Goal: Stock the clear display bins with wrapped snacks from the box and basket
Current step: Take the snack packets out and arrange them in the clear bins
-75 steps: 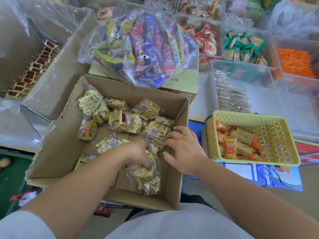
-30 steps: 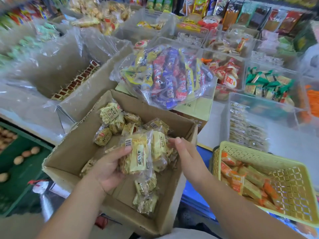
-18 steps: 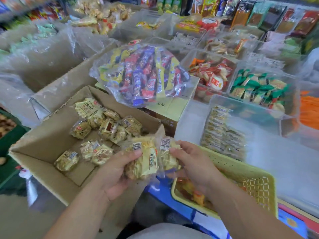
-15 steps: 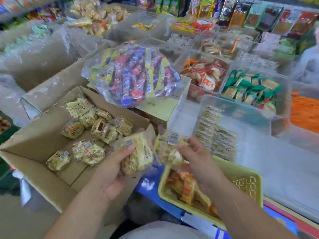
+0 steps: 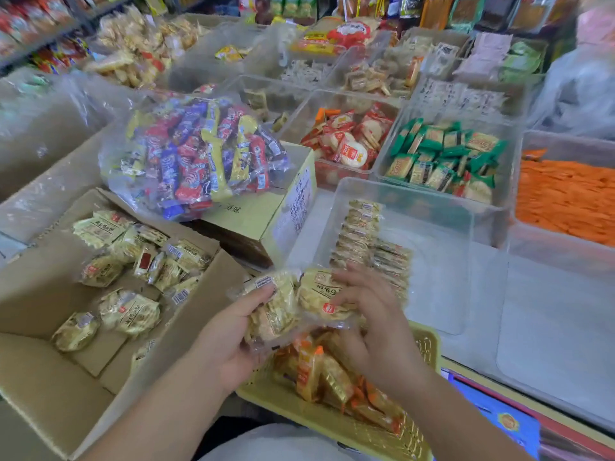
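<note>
White worktop [image 5: 549, 327] crowded with stock: a cardboard box [image 5: 36, 294] at left, a rigid clear bin [image 5: 439, 261] ahead, a yellow lattice basket [image 5: 332, 424] under the hands. Both grips are grasping. The left hand [image 5: 229, 341] clutches crinkly, film-wrapped packs [image 5: 276, 311], and the right hand [image 5: 379, 334] pinches a round one touching them. The bin lies just beyond the right hand, the nearer one, and its stacked row runs away from the person.
</note>
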Demonstrator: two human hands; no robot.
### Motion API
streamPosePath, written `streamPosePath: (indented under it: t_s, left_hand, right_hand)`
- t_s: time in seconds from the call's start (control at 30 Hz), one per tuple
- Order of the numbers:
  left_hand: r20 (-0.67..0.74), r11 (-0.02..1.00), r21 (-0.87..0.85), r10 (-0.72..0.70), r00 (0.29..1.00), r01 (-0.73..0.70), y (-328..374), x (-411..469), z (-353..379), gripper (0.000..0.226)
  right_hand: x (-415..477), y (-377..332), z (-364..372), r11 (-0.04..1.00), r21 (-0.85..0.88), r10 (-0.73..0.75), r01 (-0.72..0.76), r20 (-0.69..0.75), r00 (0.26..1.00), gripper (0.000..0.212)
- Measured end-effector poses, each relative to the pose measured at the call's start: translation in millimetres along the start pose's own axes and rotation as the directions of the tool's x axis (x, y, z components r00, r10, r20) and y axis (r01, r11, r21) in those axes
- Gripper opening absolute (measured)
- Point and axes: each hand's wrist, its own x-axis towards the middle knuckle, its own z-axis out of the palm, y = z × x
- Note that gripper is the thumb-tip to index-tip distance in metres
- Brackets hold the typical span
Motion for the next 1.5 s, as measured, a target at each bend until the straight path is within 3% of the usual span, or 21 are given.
streamPosePath:
  t_s: [0.13, 0.27, 0.4, 0.53, 0.73, 0.83, 0.93, 1.07, 1.23, 1.37, 1.5]
  left_hand:
    - [0.01, 0.998, 0.064, -0.005, 1.0, 0.004, -3.7, 12.8, 25.9, 0.054]
    - [0.033, 0.988, 0.156, 0.011, 0.999, -0.016, -3.0, 25.8, 46.8, 0.056]
    - [0.029, 0.974, 0.22, 0.04, 0.999, -0.046, -1.6, 40.9, 66.3, 0.06]
    - [0.087, 0.966, 0.253, 0.04, 0.995, -0.061, 1.2, 61.3, 78.6, 0.051]
    - [0.097, 0.966, 0.245, 0.061, 0.993, -0.083, 3.0, 92.1, 83.0, 0.107]
    - [0.098, 0.97, 0.233, 0.042, 0.994, -0.064, 3.2, 101.3, 78.3, 0.106]
    - [0.11, 0.979, 0.2, 0.02, 0.994, -0.042, 3.6, 104.8, 73.4, 0.098]
    - [0.152, 0.991, 0.131, 0.005, 0.988, -0.025, 3.2, 107.3, 67.8, 0.117]
    - [0.189, 0.998, 0.061, 0.02, 0.982, -0.032, 4.0, 109.0, 64.3, 0.129]
    - [0.206, 0.999, 0.042, 0.017, 0.978, -0.026, 3.8, 111.2, 60.2, 0.103]
    - [0.213, 0.999, 0.036, 0.011, 0.977, -0.019, 2.2, 114.7, 56.6, 0.097]
  right_hand:
    - [-7.0, 12.4, -9.7, 0.987, -0.039, 0.156, -0.154, 0.041, 0.987, 0.022]
    - [-7.8, 26.3, -19.8, 0.972, -0.108, 0.208, -0.21, -0.026, 0.978, 0.025]
    - [-3.7, 46.6, -28.6, 0.96, -0.088, 0.266, -0.267, -0.023, 0.964, 0.029]
    - [6.9, 66.9, -36.7, 0.939, -0.056, 0.331, -0.338, -0.108, 0.937, 0.033]
    - [36.9, 110.0, -55.2, 0.939, -0.118, 0.301, -0.324, -0.173, 0.938, 0.03]
    - [63.4, 142.6, -71.3, 0.893, -0.237, 0.343, -0.384, -0.196, 0.919, 0.03]
    - [90.3, 177.0, -81.8, 0.832, -0.347, 0.413, -0.432, -0.133, 0.901, 0.032]
    - [115.3, 215.1, -80.3, 0.774, -0.475, 0.484, -0.419, 0.018, 0.875, 0.032]
    - [125.1, 237.9, -71.4, 0.639, -0.695, 0.624, -0.33, 0.217, 0.751, 0.04]
    - [128.3, 240.4, -72.6, 0.653, -0.741, 0.593, -0.158, 0.37, 0.715, 0.037]
    - [132.6, 239.9, -73.6, 0.666, -0.732, 0.611, -0.141, 0.427, 0.667, 0.037]
